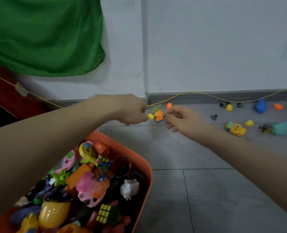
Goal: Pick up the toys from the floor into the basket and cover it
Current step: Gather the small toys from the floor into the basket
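Over the floor, near the wall: both hands reach forward together, above the grey tiles beyond the basket.
Left arm: extended across the basket (144,162), forearm bare, wrist bent slightly down.
Left hand (132,110): fingers curled inward; grip closed at the fingertips, next to a small yellow toy (150,116). Motion blur leaves it unclear whether it pinches that piece.
Right arm: extended from the lower right, forearm angled up to the left.
Right hand (181,118): fingers bent, thumb and forefinger pressed together beside an orange toy (159,115); contact appears to be a pinch, though blurred.
Green toy piece (156,108): just above the orange toy, between the two hands.
Basket: orange, lower left, uncovered, heaped with toys, including a puzzle cube (103,163) and a yellow egg shell (54,214).
Floor toys remaining: yellow vehicle (237,130), blue toy (260,106), teal piece (281,128), several small black and yellow pieces, all right of the hands.
Yellow cord (206,95): runs along the skirting.
Green cloth (43,34): hangs upper left.
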Motion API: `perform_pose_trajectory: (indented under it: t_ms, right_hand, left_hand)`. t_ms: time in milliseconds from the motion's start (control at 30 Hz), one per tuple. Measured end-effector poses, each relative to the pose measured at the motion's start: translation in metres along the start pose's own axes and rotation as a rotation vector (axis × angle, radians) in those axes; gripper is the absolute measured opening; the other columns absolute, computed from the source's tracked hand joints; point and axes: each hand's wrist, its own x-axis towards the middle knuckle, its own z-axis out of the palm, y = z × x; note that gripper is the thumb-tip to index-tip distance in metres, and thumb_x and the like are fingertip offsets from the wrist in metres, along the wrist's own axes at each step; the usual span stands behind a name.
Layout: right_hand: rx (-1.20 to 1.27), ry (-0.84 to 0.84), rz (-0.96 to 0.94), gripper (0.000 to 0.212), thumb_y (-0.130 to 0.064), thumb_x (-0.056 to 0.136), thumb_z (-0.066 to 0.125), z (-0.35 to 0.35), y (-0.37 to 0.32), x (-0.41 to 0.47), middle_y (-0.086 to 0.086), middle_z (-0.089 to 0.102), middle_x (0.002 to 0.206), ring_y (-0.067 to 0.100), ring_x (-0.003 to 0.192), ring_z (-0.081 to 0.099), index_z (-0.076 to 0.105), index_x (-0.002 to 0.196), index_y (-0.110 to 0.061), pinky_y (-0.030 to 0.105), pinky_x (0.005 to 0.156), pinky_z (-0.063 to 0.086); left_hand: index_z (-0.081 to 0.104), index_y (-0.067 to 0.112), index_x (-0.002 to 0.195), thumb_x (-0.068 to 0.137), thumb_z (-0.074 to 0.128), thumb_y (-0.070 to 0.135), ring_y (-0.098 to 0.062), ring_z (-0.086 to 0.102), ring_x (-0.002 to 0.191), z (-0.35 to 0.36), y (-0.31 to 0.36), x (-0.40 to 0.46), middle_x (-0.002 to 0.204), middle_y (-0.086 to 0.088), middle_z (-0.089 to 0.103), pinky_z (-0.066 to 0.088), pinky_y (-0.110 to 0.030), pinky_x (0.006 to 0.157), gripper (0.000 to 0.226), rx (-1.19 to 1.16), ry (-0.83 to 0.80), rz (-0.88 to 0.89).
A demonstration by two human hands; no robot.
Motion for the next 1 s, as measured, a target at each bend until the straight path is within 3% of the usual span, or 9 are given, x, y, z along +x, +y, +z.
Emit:
perform_pose_trajectory:
  t_ms: [100, 233, 333, 467, 733, 867, 933, 1000]
  right_hand:
    - [-0.176, 0.118, 0.132, 0.005, -0.025, 0.089, 0.064, -0.04, 0.065, 0.003, 0.004, 0.065, 0.078, 0.026, 0.077, 0.064, 0.061, 0.094, -0.024, 0.042, 0.074, 0.05]
    - [-0.65, -0.02, 0.416, 0.045, -0.032, 0.093, 0.06, -0.092, 0.136, -0.013, 0.014, 0.055, 0.125, 0.029, 0.105, 0.059, 0.045, 0.133, -0.018, 0.031, 0.08, 0.044]
    - [-0.703, -0.053, 0.556, 0.055, -0.038, 0.094, 0.057, -0.113, 0.18, -0.023, 0.018, 0.039, 0.138, 0.034, 0.111, 0.056, 0.036, 0.141, -0.018, 0.035, 0.089, 0.045]
    - [-0.647, 0.036, 0.534, 0.047, -0.037, 0.095, 0.055, -0.123, 0.221, -0.025, 0.016, 0.038, 0.129, 0.035, 0.101, 0.057, 0.04, 0.135, -0.018, 0.038, 0.088, 0.049]
    - [-0.705, 0.137, 0.203, 0.012, -0.015, 0.098, 0.046, -0.108, 0.255, -0.018, 0.017, 0.047, 0.108, 0.039, 0.089, 0.056, 0.048, 0.106, -0.007, 0.035, 0.065, 0.037]
    - [-0.428, 0.322, 0.12, 0.001, -0.009, 0.088, 0.057, -0.124, 0.258, -0.009, 0.005, 0.053, 0.087, 0.026, 0.076, 0.054, 0.057, 0.088, -0.009, 0.036, 0.067, 0.045]
    - [-0.043, 0.463, 0.302, 0.006, -0.007, 0.085, 0.06, -0.14, 0.251, 0.004, 0.001, 0.058, 0.075, 0.019, 0.07, 0.056, 0.061, 0.081, -0.011, 0.03, 0.062, 0.047]
    - [0.491, 0.501, 0.484, 0.007, -0.003, 0.085, 0.058, -0.155, 0.24, 0.016, 0.009, 0.061, 0.074, 0.017, 0.062, 0.056, 0.062, 0.082, -0.007, 0.027, 0.054, 0.048]
  left_hand:
    - [0.057, 0.02, 0.107, 0.094, 0.046, 0.041, -0.028, 0.056, 0.104, 0.009, 0.05, 0.038, 0.114, -0.006, 0.062, 0.043, -0.031, 0.081, 0.027, -0.051, 0.102, 0.101]
    - [0.044, 0.024, 0.132, 0.091, 0.048, 0.046, -0.032, 0.053, 0.117, 0.058, 0.09, 0.1, 0.133, -0.01, 0.054, 0.046, -0.041, 0.097, 0.046, -0.15, 0.036, 0.091]
    - [0.02, 0.019, 0.152, 0.091, 0.051, 0.045, -0.037, 0.046, 0.129, 0.094, 0.114, 0.135, 0.147, -0.017, 0.041, 0.042, -0.044, 0.104, 0.073, -0.219, -0.066, -0.014]
    - [0.019, 0.015, 0.151, 0.093, 0.053, 0.04, -0.038, 0.044, 0.131, 0.118, 0.135, 0.161, 0.149, -0.021, 0.03, 0.04, -0.042, 0.104, 0.072, -0.338, -0.092, -0.074]
    - [0.016, 0.03, 0.153, 0.089, 0.057, 0.051, -0.041, 0.037, 0.134, 0.144, 0.16, 0.204, 0.15, -0.022, 0.026, 0.037, -0.045, 0.108, 0.079, -0.329, -0.033, -0.127]
    - [0.034, 0.03, 0.143, 0.088, 0.059, 0.05, -0.039, 0.038, 0.129, 0.144, 0.171, 0.221, 0.144, -0.019, 0.028, 0.043, -0.047, 0.101, 0.064, -0.283, 0.03, -0.115]
    - [0.045, 0.027, 0.123, 0.088, 0.061, 0.04, -0.036, 0.05, 0.113, 0.143, 0.176, 0.228, 0.128, -0.013, 0.04, 0.049, -0.044, 0.088, 0.041, -0.284, 0.086, -0.087]
    - [0.045, 0.025, 0.11, 0.089, 0.06, 0.028, -0.033, 0.055, 0.1, 0.141, 0.182, 0.232, 0.117, -0.011, 0.047, 0.048, -0.041, 0.078, 0.025, -0.296, 0.11, -0.071]
